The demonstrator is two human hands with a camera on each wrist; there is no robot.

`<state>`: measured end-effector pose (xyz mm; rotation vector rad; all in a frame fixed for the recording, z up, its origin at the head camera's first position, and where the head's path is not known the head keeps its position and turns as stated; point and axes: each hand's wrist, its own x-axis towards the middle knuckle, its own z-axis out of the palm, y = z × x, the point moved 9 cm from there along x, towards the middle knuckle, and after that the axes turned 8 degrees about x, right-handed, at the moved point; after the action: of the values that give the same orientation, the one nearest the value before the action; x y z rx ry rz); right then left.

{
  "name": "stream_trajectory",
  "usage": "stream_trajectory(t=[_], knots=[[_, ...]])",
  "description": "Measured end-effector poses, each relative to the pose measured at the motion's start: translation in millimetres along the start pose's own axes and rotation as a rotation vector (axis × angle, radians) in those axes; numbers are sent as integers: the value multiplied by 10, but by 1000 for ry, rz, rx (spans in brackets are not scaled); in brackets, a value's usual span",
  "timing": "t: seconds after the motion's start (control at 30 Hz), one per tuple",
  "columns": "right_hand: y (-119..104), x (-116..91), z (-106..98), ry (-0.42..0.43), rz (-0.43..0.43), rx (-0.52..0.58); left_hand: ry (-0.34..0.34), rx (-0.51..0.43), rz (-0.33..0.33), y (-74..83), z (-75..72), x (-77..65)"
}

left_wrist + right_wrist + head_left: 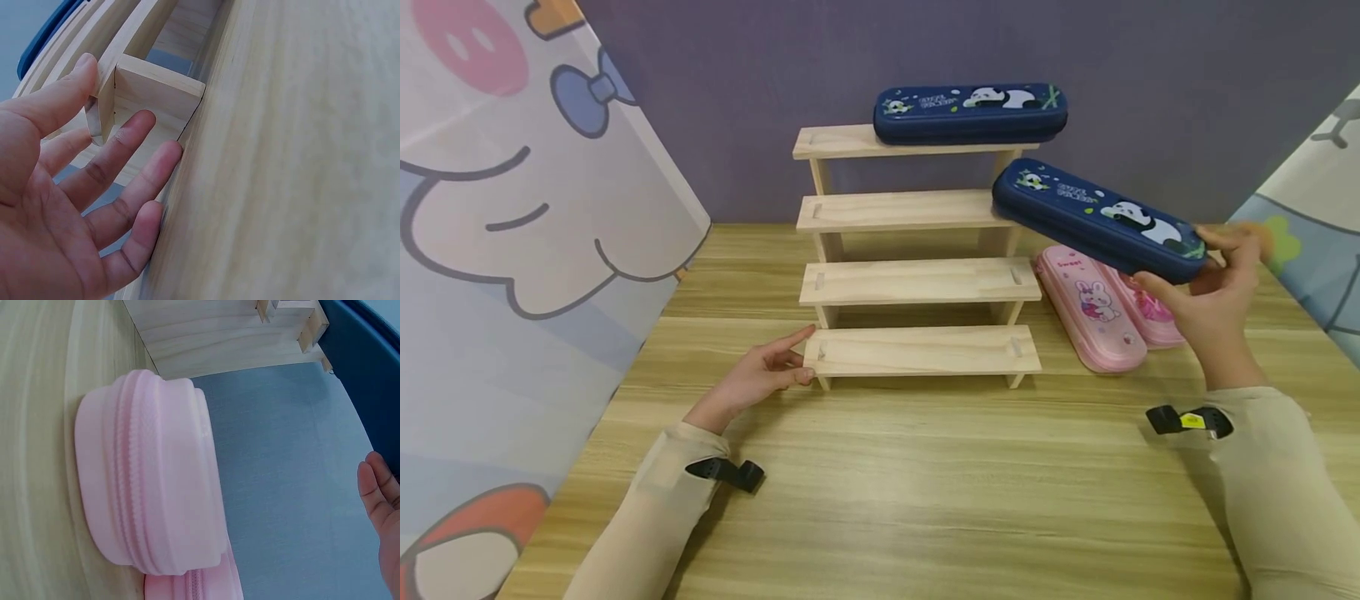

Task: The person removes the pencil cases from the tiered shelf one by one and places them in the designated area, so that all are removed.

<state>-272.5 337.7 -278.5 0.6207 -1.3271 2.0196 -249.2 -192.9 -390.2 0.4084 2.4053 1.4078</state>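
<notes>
Right hand: clamped on the near right end of a dark blue pencil case, thumb and fingers on opposite sides. Case is held above the table, panda print up. Long axis runs leftward and away from the grip; free end points at the right end of the rack's second board from the top. Contact there: cannot tell.

Below and left of the grip: two pink pencil cases side by side on the table, long axes roughly fore-and-aft. Head view gives the rabbit print; only the right wrist view gives a zipped end wall, plus the gap between it and the held case.

Left of the grip: wooden rack, four stepped boards. Table surface stretches along its front edge, between the wrists.

Up and left: second blue pencil case, lengthwise on the top board, right end overhanging.

Farthest left: left hand, thumb and forefinger holding the lowest board's left end between them. Left wrist view adds the other fingers, loosely extended beside the board's support.

Behind the rack: grey-purple backdrop.
</notes>
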Motion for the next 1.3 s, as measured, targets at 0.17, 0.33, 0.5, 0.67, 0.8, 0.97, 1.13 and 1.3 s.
stream_trajectory(t=[0.17, 0.33, 0.5, 0.67, 0.8, 0.97, 1.13, 1.3], knots=[[0, -15, -23, 3, 2, -18, 1, 11, -10, -19, 6, 1], [-18, -24, -58, 11, 7, -31, 3, 22, -7, -12, 2, 4], [-37, -27, -117, 29, 2, -19, -5, 18, -4, -4, 1, 7], [-82, -29, -181, 48, -16, -4, -11, 16, -6, -6, 3, 5], [-134, -36, -229, 53, -11, -50, -19, 19, -13, -13, 5, 0], [-214, -29, -314, 60, -10, -95, -25, 10, -5, -6, 0, -1], [-271, -54, -433, 76, 48, -411, -30, 17, -5, -11, 1, -1], [-303, -87, -575, 115, 127, -869, -31, 19, 0, -12, 6, 4]])
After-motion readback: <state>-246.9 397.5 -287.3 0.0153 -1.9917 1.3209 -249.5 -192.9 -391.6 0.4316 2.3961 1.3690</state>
